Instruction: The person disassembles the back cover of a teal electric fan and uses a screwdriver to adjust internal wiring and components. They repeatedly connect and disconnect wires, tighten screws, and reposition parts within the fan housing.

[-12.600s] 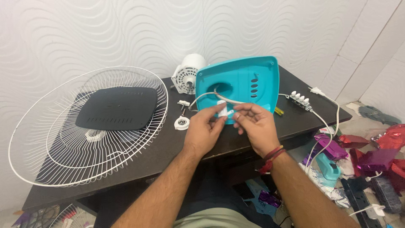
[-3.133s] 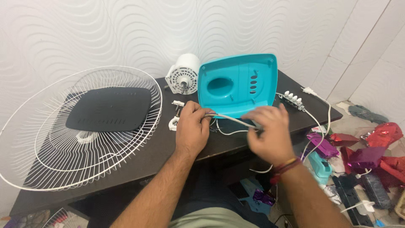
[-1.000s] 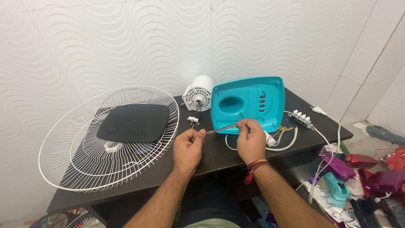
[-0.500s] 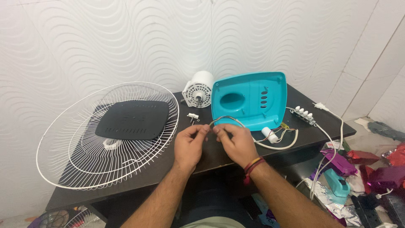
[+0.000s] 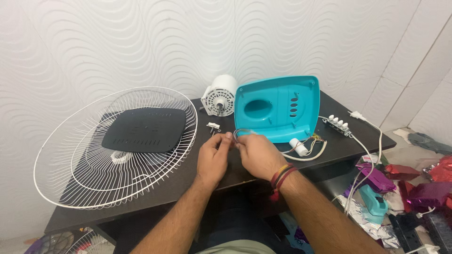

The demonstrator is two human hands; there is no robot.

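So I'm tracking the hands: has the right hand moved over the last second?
Yes. The right hand has closed leftward onto the left hand, away from the teal housing.

Bright, even light fills the frame, with only soft shadows under the hands [image 5: 240,155] on the dark table [image 5: 188,178]. Focus is sharp at centre. Straight lines bow slightly at the edges.
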